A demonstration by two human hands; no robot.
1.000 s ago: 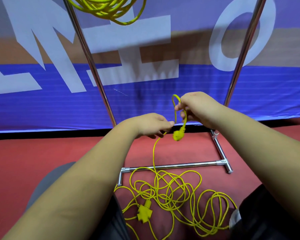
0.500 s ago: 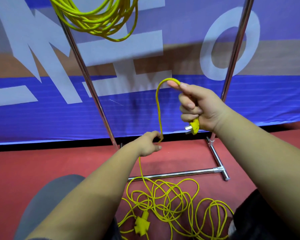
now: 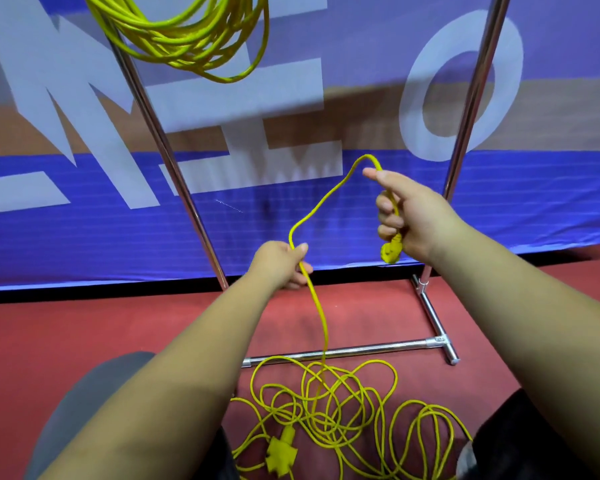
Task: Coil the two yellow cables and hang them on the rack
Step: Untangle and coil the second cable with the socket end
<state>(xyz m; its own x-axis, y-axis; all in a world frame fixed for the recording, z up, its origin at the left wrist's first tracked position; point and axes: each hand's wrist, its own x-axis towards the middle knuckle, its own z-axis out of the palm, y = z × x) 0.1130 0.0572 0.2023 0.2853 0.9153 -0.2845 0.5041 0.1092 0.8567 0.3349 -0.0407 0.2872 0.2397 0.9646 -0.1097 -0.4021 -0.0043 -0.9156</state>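
A coiled yellow cable [image 3: 187, 39] hangs at the top left of the metal rack [image 3: 174, 168]. The second yellow cable [image 3: 319, 320] lies in a loose tangle on the red floor, its socket end [image 3: 280, 457] near my knees. My right hand [image 3: 406, 216] grips the cable just above its plug [image 3: 391, 249], which hangs below my fist. From there the cable arches up and runs down to my left hand [image 3: 280, 265], which pinches it lower and to the left. Below my left hand the cable drops to the tangle.
The rack's two chrome uprights [image 3: 471, 98] and floor bars [image 3: 354, 349] stand in front of a blue banner [image 3: 84, 237] with white letters. My knees frame the tangle at the bottom left and right.
My left hand has moved left along the cable, away from my right hand, so the span between them is longer. My right hand has stayed at about the same height with the plug.
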